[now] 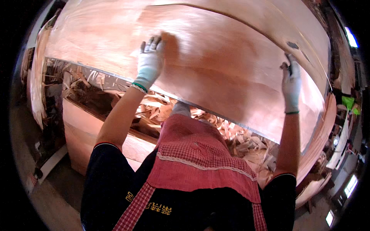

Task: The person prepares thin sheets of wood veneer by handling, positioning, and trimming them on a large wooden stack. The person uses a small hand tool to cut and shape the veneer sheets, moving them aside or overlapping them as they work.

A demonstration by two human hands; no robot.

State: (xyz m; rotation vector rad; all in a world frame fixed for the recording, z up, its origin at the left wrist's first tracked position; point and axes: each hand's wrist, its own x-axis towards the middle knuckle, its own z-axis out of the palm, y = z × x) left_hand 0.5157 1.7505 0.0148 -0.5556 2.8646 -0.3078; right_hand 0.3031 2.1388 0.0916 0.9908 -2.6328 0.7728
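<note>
A broad, thin sheet of reddish-tan wood veneer [208, 77] lies on the worktable in front of me. My left hand [150, 63], in a white glove with a green cuff, is over its left middle part, fingers stretched and a little apart, casting a shadow. Toward the sheet's right end is my right hand [292, 82], gloved likewise, thumb and fingers apart and holding nothing that I can see. Its fingertips are close to a dark curved seam, beyond which lies another veneer piece [262, 13] with a dark knot [293, 45]. Whether either hand touches the wood is unclear.
A straight metal table edge [246, 126] runs along the near side. Below it lie heaps of veneer scraps [154, 109], around my legs. A wooden panel [86, 131] stands at lower left, and more long veneer pieces [36, 81] hang at the far left.
</note>
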